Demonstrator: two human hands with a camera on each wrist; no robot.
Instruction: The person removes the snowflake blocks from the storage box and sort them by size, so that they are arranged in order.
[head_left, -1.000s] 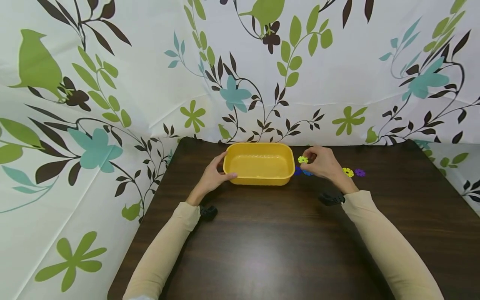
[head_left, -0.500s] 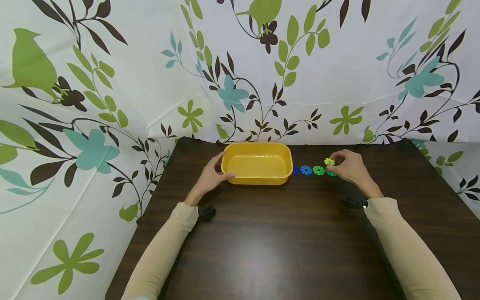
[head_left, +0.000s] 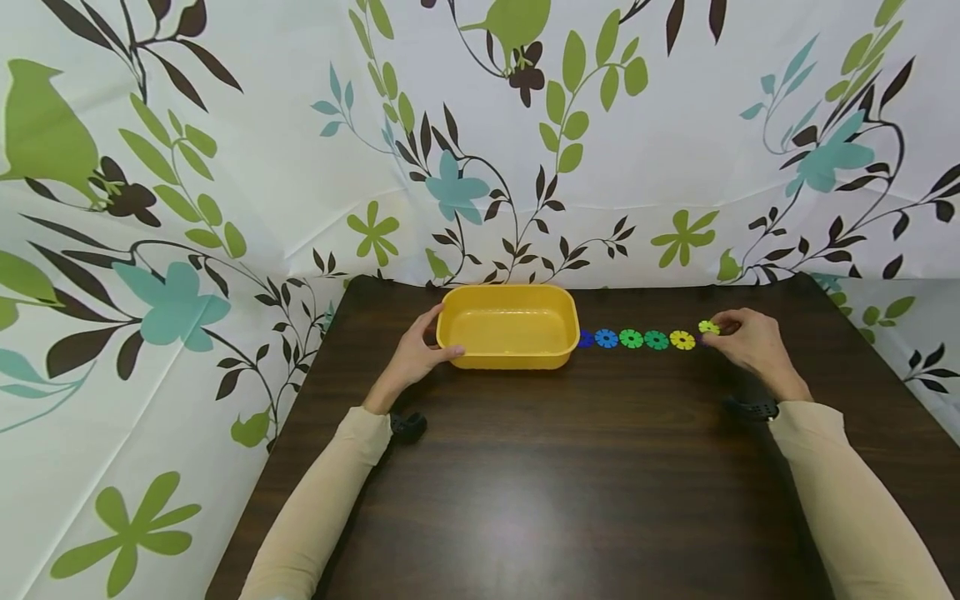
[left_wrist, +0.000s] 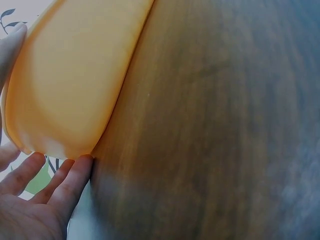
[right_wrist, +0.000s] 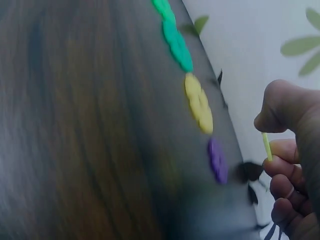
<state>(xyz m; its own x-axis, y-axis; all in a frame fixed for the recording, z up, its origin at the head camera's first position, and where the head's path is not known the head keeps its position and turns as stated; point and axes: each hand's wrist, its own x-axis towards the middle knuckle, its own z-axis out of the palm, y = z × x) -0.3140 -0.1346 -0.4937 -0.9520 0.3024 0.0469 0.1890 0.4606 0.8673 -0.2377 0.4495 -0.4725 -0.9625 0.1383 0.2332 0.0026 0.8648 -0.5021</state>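
My left hand (head_left: pixel 415 354) holds the left end of a yellow plastic tub (head_left: pixel 507 362), thumb at its front corner and fingers along the end wall. Between thumb and fingertips, my right hand (head_left: pixel 757 346) pinches a yellow-green notched flower disc (head_left: pixel 708 327), seen edge-on in the right wrist view. It is held above the right end of a row of similar discs lying flat. From the tub rightward run a dark blue disc (head_left: pixel 587 338), a blue disc (head_left: pixel 607 338), a green disc (head_left: pixel 632 338), a teal-green disc (head_left: pixel 656 340), a yellow disc (head_left: pixel 682 340) and a purple disc (right_wrist: pixel 218 161), mostly hidden in the head view.
The dark wood-grain table (head_left: pixel 510 467) stretches in front of both arms. Just behind the tub and the row, its back edge meets a white curtain (head_left: pixel 285 150) printed with leaves, flowers and birds. The tub's visible inside floor is bare.
The right hand has carried the yellow-green disc rightward along the row, from beside the tub to the purple end, uncovering the discs it passed. The left hand stays on the tub.
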